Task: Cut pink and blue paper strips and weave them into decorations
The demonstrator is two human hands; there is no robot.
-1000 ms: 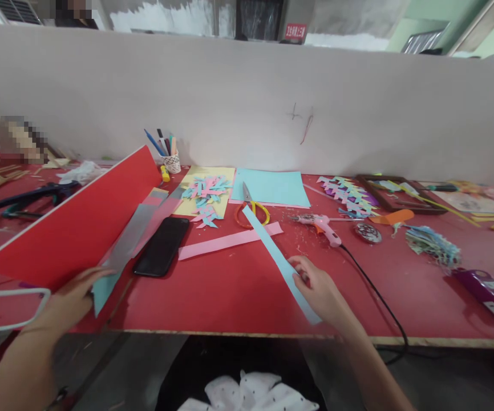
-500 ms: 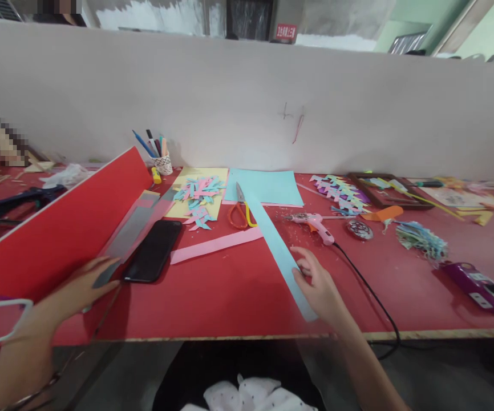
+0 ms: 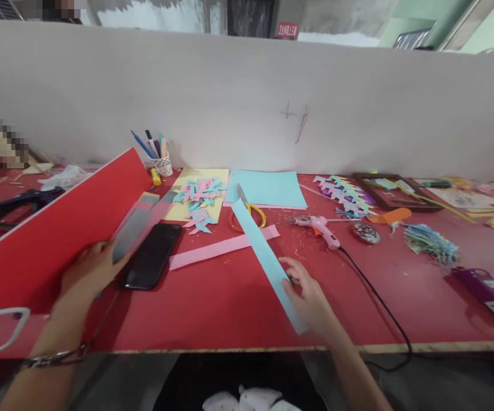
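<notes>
My right hand [image 3: 306, 294] pinches a light blue paper strip [image 3: 259, 245] near its lower end. The strip slants away from me, its far end over the loops of the scissors [image 3: 255, 216]. Beneath it a pink paper strip [image 3: 213, 251] lies on the red table. My left hand [image 3: 95, 262] is closed around the near end of a flat grey strip [image 3: 133, 228] with see-through pink edges, beside a leaning red board [image 3: 59, 240]. The fingers are partly hidden by shadow and blur. A black phone [image 3: 155, 254] lies just right of that hand.
Folded paper pieces [image 3: 199, 194] lie on a yellow sheet, next to blue sheets [image 3: 268, 188]. A pink glue gun [image 3: 322, 228] trails a black cord [image 3: 375, 297] to the right. A pen cup [image 3: 162, 164] stands by the grey partition [image 3: 230, 103]. A purple box [image 3: 484, 291] sits far right.
My right hand has drawn the blue strip toward me and slightly left, uncovering more of the scissors and pink strip. My left hand has moved forward and right, closing further over the grey strip.
</notes>
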